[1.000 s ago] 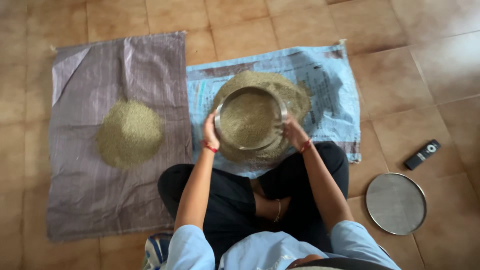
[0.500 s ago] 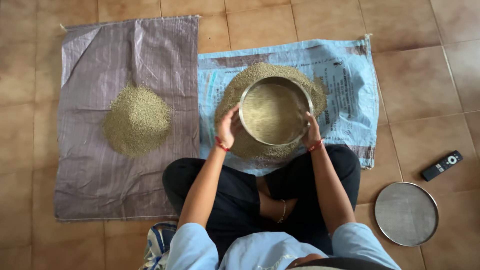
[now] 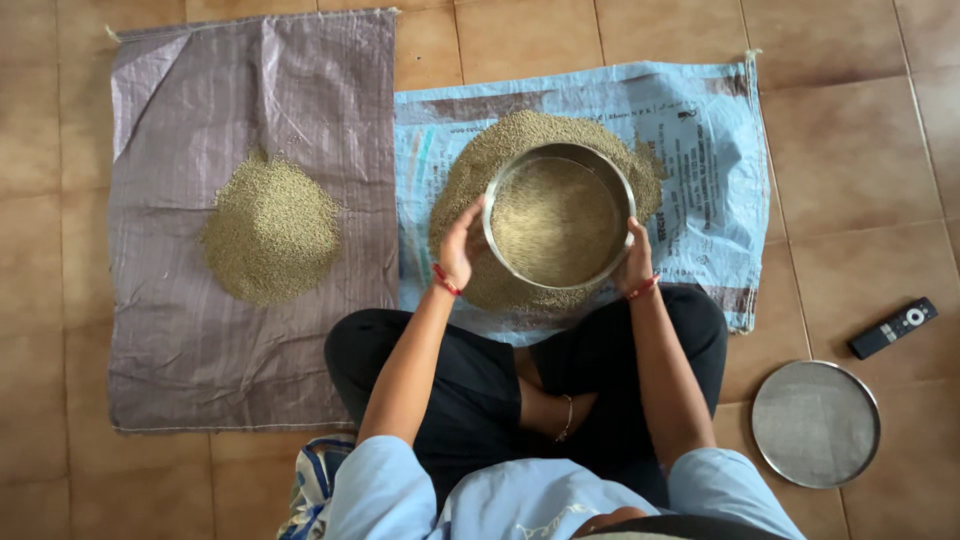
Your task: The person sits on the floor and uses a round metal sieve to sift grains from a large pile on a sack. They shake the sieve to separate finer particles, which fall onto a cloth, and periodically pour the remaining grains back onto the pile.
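Steel sieve (image 3: 559, 215) up over the grain, both hands clamped on its rim.

Left hand (image 3: 458, 243) grips the near-left edge, right hand (image 3: 637, 262) the right edge, and the sieve, part-filled with grain, hangs above the heap (image 3: 470, 180) on the blue sack (image 3: 710, 150). Sifting looks to be the step in hand, going by the blurred grain inside. Any next shake calls for a level rim, kept over the blue sack. A second pile (image 3: 271, 228) sits on the purple sack (image 3: 180, 340); a spare sieve (image 3: 815, 424) and a remote (image 3: 893, 327) lie on the tiles.
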